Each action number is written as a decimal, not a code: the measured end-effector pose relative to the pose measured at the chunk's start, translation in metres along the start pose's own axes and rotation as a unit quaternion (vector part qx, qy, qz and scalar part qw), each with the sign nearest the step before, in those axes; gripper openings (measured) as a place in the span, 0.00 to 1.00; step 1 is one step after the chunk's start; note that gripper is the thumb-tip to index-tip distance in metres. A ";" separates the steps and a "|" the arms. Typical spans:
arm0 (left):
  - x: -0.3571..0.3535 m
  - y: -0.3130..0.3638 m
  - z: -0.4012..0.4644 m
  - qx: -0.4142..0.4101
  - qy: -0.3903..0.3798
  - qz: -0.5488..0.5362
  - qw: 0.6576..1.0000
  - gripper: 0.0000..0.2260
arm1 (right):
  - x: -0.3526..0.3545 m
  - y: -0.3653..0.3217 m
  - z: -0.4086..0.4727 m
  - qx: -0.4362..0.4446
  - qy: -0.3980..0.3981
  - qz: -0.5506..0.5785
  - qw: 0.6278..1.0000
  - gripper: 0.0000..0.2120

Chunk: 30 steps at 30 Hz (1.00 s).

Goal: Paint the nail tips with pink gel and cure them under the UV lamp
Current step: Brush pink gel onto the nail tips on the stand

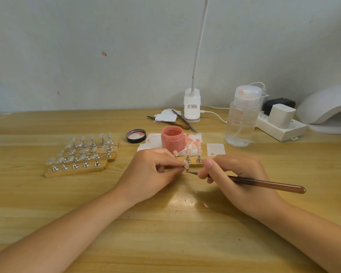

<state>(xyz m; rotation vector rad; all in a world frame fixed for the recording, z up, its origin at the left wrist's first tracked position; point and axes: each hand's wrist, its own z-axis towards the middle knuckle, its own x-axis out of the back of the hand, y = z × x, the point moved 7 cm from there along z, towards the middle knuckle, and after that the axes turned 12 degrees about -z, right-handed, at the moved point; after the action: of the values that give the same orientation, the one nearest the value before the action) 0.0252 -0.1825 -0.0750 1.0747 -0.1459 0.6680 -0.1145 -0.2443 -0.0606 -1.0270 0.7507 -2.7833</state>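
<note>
Left hand (156,170) pinches a small pale-pink plastic nail tip (186,164) between thumb and fingertips, just in front of the short wooden strip (197,165) with metal pegs. Right hand (238,174) grips the long brown-handled gel brush (264,183) like a pen. Bristle end points left and sits just below and right of the tip, near it; can't tell if it touches. Handle's long axis runs right and slightly toward me, across the tabletop (165,223).

Key relation: tip is directly left of the bristles, so I judge the next stroke is a short leftward sweep along the tip. Right hand does the moving, left only steadies.

Containers:
- round pink gel jar (172,140), open, pink gel inside, standing on stained white paper just behind my hands
- its dark round lid (136,135) lies to the jar's left, inside up
- clear plastic pump bottle (241,119) to the right, clear liquid in the lower part

Stacked wooden strips of clear unpainted nail tips (81,154) sit well left, so most of the painting looks undone. White dome UV lamp (327,107) is far right, at the frame's edge; inside not visible.
</note>
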 end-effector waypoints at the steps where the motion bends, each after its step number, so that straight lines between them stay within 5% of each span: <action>1: 0.000 0.000 0.000 0.001 0.002 -0.002 1.000 0.12 | 0.001 0.000 0.000 -0.002 0.005 0.010 1.000 0.18; 30: -0.001 0.001 0.001 -0.001 -0.010 -0.012 1.000 0.14 | 0.004 0.005 -0.001 -0.032 0.024 0.030 0.999 0.19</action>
<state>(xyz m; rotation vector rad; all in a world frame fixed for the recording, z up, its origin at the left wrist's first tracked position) 0.0238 -0.1834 -0.0742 1.0805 -0.1501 0.6358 -0.1184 -0.2493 -0.0613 -0.9339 0.8668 -2.7588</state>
